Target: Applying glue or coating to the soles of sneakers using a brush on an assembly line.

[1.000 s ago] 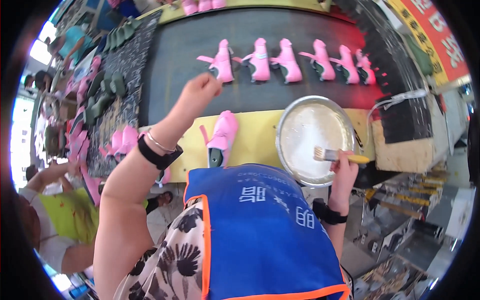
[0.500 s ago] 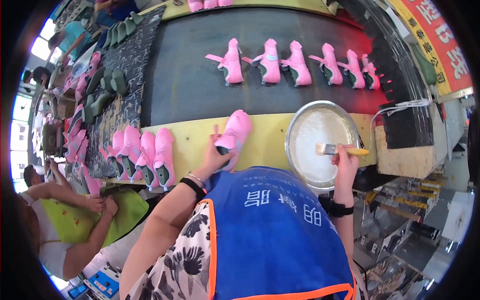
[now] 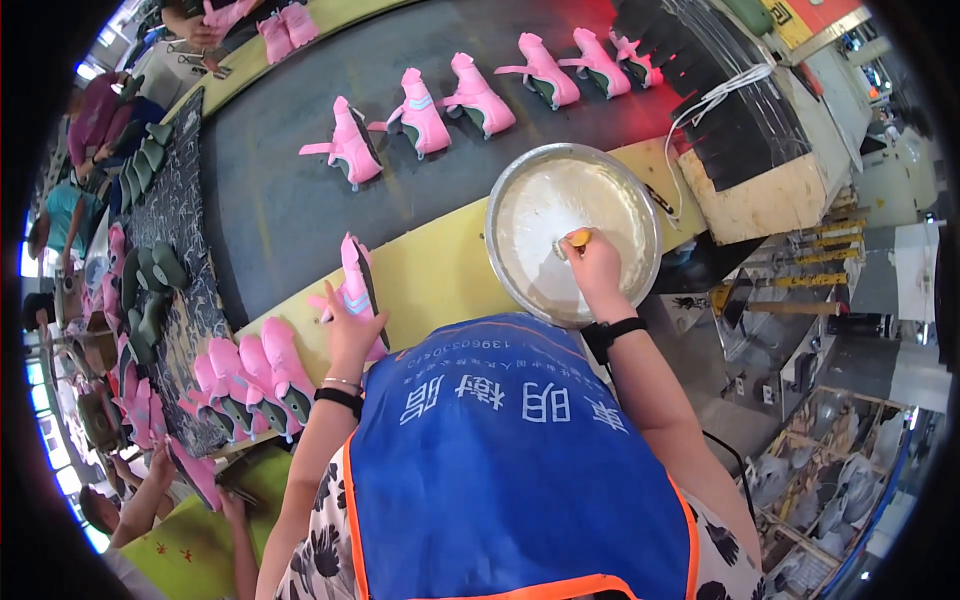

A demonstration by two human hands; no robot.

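At the yellow ledge in front of my apron, my left hand (image 3: pixel 347 328) grips a pink shoe (image 3: pixel 356 272), which is tipped up on its side so that its dark edge faces right. My thumb and fingers straddle it, and part of it is hidden behind the hand. My right hand (image 3: pixel 597 268) is closed round a paintbrush with a yellow handle (image 3: pixel 580 238). The brush points down into a round metal bowl (image 3: pixel 648 255) holding a whitish liquid. Its bristles are at the liquid, mostly covered by the hand.
Several pink shoes (image 3: pixel 421 122) stand in a row on the dark conveyor belt (image 3: pixel 262 165). More pink shoes (image 3: pixel 285 365) line the ledge at left. Dark green shoe lasts (image 3: pixel 160 268) lie further left. Co-workers are at the left and far side. A white cable (image 3: pixel 715 95) hangs at right.
The brush has dipped from above the liquid down into the bowl. My left hand has turned the shoe onto its side. The whole view has swung round, shifting the scene leftward.
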